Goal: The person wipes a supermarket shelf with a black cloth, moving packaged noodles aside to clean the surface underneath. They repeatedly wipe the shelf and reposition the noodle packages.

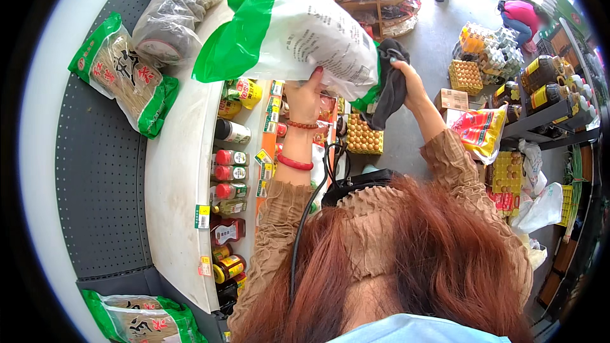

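Note:
My left hand [305, 100], with a beaded bracelet and a red bangle at the wrist, holds the lower edge of a green and white plastic food bag [295, 33]. The bag's back, covered with printed text, faces up; its contents are hidden. My right hand [405, 81] grips a dark grey cloth [388, 90] against the bag's right end. A clear plastic bag with a dark round item [164, 28] stands on the white shelf to the left. Beside it lies a green-edged pack of dried noodles [126, 74].
Bottles and jars [231, 174] line the shelf below. More noodle packs [143, 319] lie at the lower left. Trays of eggs [364, 136] stand on the floor. At the right are a rack of large bottles [545, 95] and, farther back, a bending person in pink [519, 16].

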A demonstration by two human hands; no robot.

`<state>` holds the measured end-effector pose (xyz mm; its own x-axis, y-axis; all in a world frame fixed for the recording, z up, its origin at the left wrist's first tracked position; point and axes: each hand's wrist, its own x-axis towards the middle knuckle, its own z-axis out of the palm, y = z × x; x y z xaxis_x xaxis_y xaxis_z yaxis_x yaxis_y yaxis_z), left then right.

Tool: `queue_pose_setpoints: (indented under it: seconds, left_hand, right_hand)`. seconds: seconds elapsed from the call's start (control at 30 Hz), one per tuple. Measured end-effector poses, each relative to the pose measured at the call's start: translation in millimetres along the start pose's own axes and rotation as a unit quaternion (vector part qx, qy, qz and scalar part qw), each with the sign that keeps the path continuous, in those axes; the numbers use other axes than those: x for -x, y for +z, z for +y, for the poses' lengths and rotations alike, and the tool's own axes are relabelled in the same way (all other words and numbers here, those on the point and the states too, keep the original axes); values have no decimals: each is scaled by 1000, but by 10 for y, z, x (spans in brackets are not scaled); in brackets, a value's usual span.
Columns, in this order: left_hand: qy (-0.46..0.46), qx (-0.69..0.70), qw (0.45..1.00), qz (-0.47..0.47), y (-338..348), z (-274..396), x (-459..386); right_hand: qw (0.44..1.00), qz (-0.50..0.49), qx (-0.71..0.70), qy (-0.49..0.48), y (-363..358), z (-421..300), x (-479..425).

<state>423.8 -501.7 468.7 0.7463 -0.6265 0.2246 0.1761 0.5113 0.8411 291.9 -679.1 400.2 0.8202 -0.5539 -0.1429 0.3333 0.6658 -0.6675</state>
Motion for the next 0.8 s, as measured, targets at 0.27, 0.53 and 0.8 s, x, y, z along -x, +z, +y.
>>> queue_pose_setpoints:
  seconds: [0.27,0.53,0.8]
  left_hand:
    - [-34,31,998,-51,92,101,-46]
    - [-29,-14,999,-43,609,305,138]
    - [-5,15,1000,-25,348,337,-69]
  right_hand:
    - [975,-38,-203,83,-50,-9,10]
    - [989,29,-5,-145,301,-101,131]
    - [987,-48,-78,-135,487,-92,336]
